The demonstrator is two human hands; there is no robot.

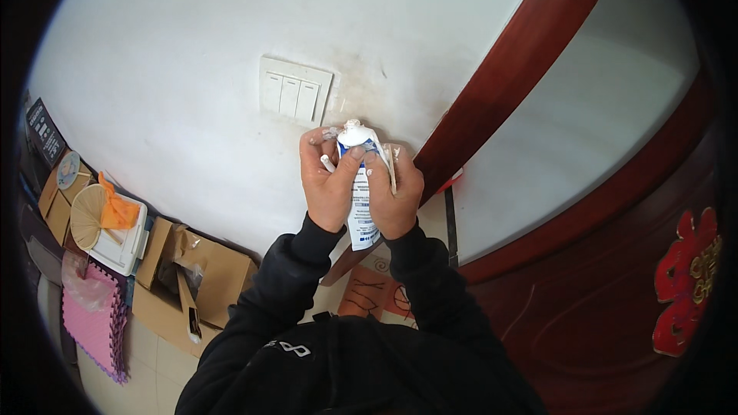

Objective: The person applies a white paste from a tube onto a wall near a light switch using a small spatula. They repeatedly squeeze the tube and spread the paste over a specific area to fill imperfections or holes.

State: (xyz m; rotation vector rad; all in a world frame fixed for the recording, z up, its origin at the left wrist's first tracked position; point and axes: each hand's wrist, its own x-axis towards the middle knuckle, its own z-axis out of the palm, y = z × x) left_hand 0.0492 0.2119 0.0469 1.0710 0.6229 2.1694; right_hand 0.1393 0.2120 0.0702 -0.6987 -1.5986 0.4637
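At frame centre, left hand (329, 183) and right hand (393, 190) pinching a white tube (359, 207) just below a wall switch (295, 93).

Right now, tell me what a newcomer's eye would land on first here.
Both hands, left and right, squeeze a white and blue tube at the picture's middle, just under a white three-key switch on the stained wall. To the right runs a dark red door frame. A red ornament hangs on the door at far right.
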